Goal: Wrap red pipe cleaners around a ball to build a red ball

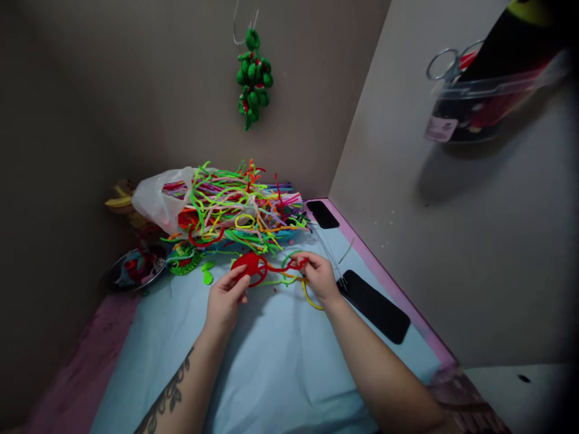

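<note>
My left hand (230, 293) pinches a round red piece made of pipe cleaner (250, 263), with an open loop on its right side. From that piece a twisted red strand runs across to my right hand (318, 276), whose thumb and fingers are closed on its end. Below and behind the red strand, loose green, orange and yellow pipe cleaners (312, 299) lie on the light blue sheet (271, 374). Two small bright green pieces (207, 272) rest to the left of my left hand.
A big heap of coloured pipe cleaners (235, 202) spills from a plastic bag (163, 196) at the back. Left of it stands a metal bowl (136, 269) with scraps. Two black phones (375, 307) lie on the right. A clear holder with scissors (446, 66) hangs on the wall.
</note>
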A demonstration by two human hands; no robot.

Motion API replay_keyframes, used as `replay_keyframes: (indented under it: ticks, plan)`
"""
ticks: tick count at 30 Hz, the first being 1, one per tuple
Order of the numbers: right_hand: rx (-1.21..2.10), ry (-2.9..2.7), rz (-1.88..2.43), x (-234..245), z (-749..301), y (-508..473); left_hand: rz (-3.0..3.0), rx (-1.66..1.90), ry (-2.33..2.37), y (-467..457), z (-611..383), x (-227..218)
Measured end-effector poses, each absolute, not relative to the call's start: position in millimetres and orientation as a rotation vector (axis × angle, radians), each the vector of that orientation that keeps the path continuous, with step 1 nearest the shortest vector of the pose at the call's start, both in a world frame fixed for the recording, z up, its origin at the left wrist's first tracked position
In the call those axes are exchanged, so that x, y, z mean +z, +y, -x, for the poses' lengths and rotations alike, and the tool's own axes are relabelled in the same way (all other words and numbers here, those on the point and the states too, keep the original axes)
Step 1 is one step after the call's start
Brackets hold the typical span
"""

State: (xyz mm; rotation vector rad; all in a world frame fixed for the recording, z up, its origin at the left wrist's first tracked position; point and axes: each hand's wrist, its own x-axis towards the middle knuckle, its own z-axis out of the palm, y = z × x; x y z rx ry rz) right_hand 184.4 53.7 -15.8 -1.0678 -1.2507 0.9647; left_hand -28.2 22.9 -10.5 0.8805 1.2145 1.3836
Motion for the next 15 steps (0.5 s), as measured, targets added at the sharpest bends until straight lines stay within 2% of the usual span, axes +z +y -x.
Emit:
replay_keyframes:
  ticks: [5, 15]
  plan:
    - [1.189, -1.057, 0.948, -20.7, -175.7, 47.3, -0.869, 1.332, 1.222, 22.9, 26.4, -11.1]
    - [1.066, -1.312, 0.992, -17.2, -165.9, 38.7, -0.943, 1.205, 1.161, 15.7, 20.3, -4.3]
